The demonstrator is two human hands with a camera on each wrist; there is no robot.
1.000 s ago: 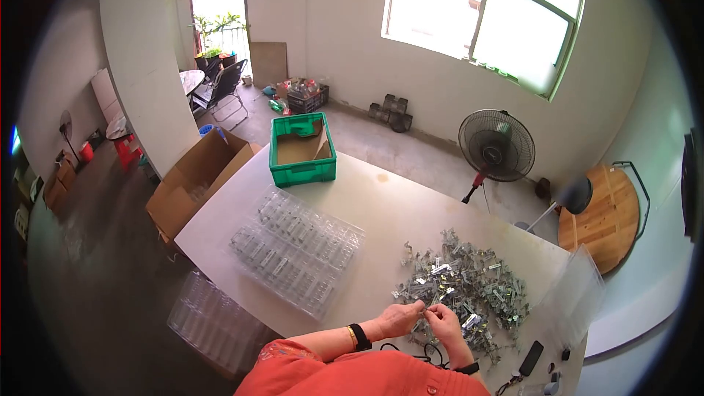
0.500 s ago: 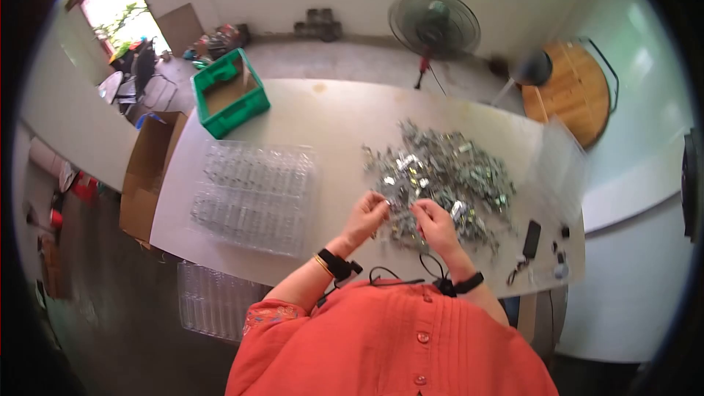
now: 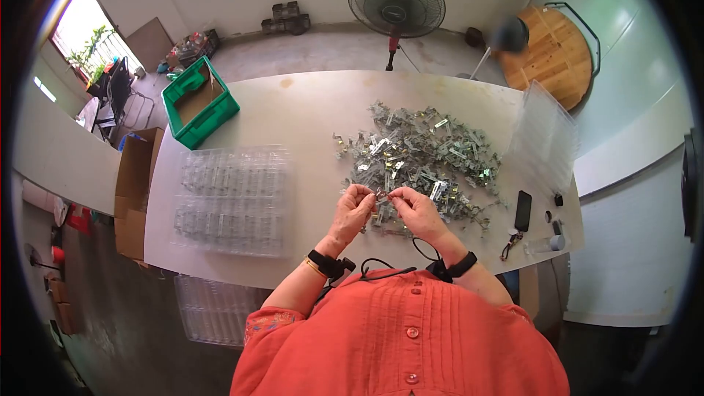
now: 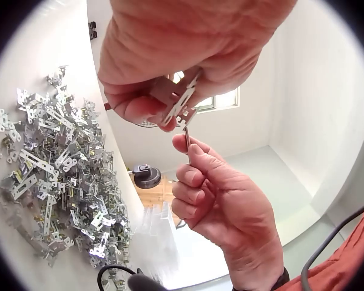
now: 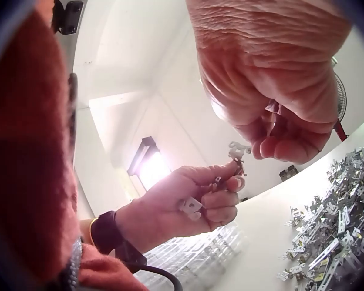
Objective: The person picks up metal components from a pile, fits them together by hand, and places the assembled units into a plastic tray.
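Fingertip to fingertip, my two hands meet over the near edge of a pile of small stamped metal brackets [image 3: 418, 158]. My left hand [image 3: 352, 214] grips a metal bracket [image 4: 183, 103] between thumb and fingers. In the right wrist view a flat metal tab [image 5: 192, 206] also shows at the left palm. My right hand [image 3: 419, 217] pinches a thin metal piece [image 4: 187, 140] between thumb and forefinger, its tip right at the bracket. The right fingers partly cover that piece in the right wrist view.
Clear plastic trays [image 3: 233, 202] with rows of parts lie left on the table [image 3: 315, 114]. A green crate [image 3: 202, 114] stands behind them, a cardboard box [image 3: 136, 198] beside the table. Right are upright clear sheets [image 3: 543, 136], a phone [image 3: 523, 210] and black cables [image 3: 381, 268].
The head view has swung down and to the right. My hands were together a second ago, drew apart over the pile half a second ago, and are close together again now.
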